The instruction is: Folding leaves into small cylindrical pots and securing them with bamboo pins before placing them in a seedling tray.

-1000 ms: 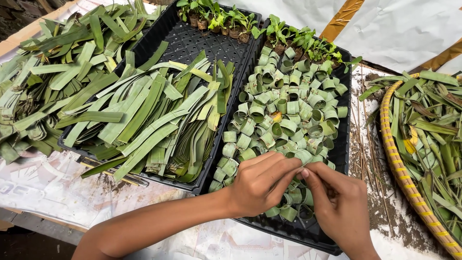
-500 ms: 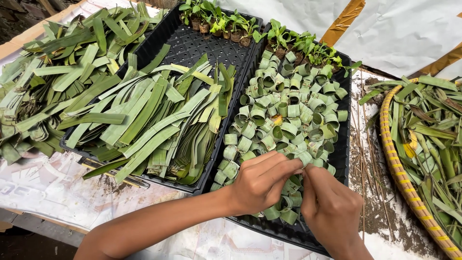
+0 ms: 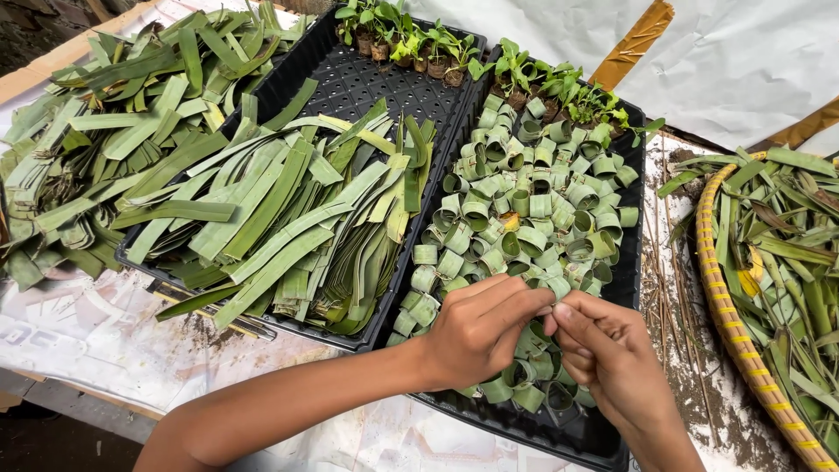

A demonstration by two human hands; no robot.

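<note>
My left hand (image 3: 481,336) and my right hand (image 3: 612,358) meet fingertip to fingertip over the near end of a black tray (image 3: 603,441). The tray is packed with several rolled green leaf rings (image 3: 524,218). Both hands pinch a small leaf ring between them, and the fingers hide most of it. My left forearm comes in from the lower left across the white sheet. Another black tray (image 3: 350,87) to the left holds a pile of flat cut leaf strips (image 3: 288,218).
Small green seedlings (image 3: 489,52) line the far ends of both trays. More folded leaves (image 3: 87,149) are heaped at the far left. A woven yellow-rimmed basket (image 3: 730,332) full of leaf scraps stands at the right. Soil crumbs lie on the white sheet (image 3: 105,332).
Both hands have stayed over the tray's near end. The right hand has dropped slightly and its fingers have closed tighter against the left fingertips.
</note>
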